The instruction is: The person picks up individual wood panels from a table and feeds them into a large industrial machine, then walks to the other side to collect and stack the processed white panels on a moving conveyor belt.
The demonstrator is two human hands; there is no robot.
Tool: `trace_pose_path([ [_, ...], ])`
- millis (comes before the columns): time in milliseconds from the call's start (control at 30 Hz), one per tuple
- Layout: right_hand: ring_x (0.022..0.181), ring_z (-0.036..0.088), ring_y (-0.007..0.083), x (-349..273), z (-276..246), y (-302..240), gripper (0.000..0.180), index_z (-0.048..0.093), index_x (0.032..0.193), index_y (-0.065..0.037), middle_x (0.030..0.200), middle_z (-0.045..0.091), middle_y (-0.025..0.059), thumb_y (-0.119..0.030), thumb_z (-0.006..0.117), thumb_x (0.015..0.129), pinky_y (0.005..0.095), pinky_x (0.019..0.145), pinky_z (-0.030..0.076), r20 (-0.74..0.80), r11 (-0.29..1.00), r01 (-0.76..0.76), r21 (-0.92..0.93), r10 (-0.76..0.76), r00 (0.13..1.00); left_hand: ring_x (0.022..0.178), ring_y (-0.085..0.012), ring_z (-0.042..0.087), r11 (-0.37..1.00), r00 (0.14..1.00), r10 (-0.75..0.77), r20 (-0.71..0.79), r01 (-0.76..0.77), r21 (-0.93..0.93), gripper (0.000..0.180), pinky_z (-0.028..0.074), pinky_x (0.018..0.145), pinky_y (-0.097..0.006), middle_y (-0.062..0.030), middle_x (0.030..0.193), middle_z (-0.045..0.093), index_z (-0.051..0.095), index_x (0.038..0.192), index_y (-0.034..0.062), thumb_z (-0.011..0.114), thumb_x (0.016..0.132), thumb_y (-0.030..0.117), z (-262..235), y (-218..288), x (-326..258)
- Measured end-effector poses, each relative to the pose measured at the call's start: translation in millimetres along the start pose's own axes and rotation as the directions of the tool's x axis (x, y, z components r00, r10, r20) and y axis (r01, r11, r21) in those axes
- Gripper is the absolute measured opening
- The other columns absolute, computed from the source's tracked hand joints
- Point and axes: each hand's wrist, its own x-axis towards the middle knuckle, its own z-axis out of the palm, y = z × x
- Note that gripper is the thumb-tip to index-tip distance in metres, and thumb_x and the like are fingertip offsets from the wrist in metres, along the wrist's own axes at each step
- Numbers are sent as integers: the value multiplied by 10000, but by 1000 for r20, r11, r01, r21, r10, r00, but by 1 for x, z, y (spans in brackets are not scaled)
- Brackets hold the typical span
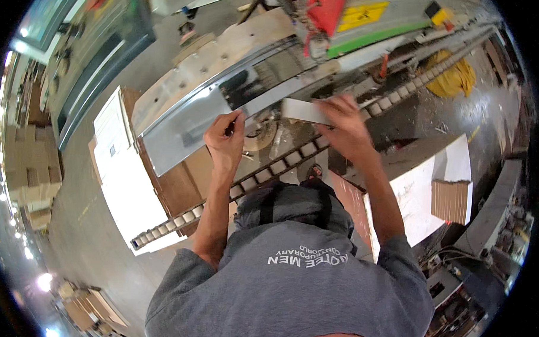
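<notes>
My left hand [225, 142] is closed, its thumb and fingers pinched together over the edge of a machine bed. Whatever it pinches, if anything, is too small to make out. Beside it lies a smooth grey metal plate [179, 129]. My right hand [348, 128], somewhat blurred, grips one end of a flat, pale rectangular strip [304, 111]. The strip's free end points left, toward my left hand. Below both hands runs a slanting rail of pale rollers [278, 167].
A box with white sheets [118, 157] stands at the left, and a white-sided carton [423, 186] at the right. Beyond the rail are a red panel [326, 10], a green-edged machine part [378, 39] and a yellow bundle [454, 77]. Cardboard stacks [29, 160] stand far left.
</notes>
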Motion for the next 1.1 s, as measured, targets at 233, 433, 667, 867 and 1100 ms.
trace_pose_path([
  [233,1213,429,322,134,136,-57,459,605,1195,-48,1218,559,117,-106,737,759,461,997,394,226,966,254,-38,-240,944,624,-115,572,992,981,-124,-147,127,16,147,450,580,-257,-105,779,680,731,977,-28,723,846,39,-72,-39,-4],
  [433,752,572,207,109,141,-84,320,641,1189,20,865,638,95,-116,675,902,337,763,484,-48,928,-130,350,156,987,660,-225,610,969,984,-4,-179,48,244,142,491,632,-337,-103,741,656,733,904,3,767,796,86,-88,-75,21],
  [667,706,565,211,98,175,-101,517,527,1353,25,944,608,161,-215,661,915,342,661,504,100,723,-437,534,460,882,734,-296,657,905,991,135,12,-128,406,207,517,677,-376,-126,830,690,740,910,37,804,785,189,-72,-87,64],
  [867,726,545,145,102,183,-104,510,552,1340,4,959,566,110,-189,699,893,283,631,475,-50,803,-390,450,459,887,766,-325,645,925,991,134,11,-129,358,197,511,712,-404,-138,804,675,737,849,38,787,790,219,-55,-92,74],
  [1100,919,508,340,111,166,-81,501,492,1283,105,1067,586,227,-163,651,891,438,818,438,-254,975,-158,156,194,948,737,-323,630,916,975,214,65,-224,333,157,497,668,-411,-125,769,654,718,802,42,776,779,187,-16,-73,87],
])
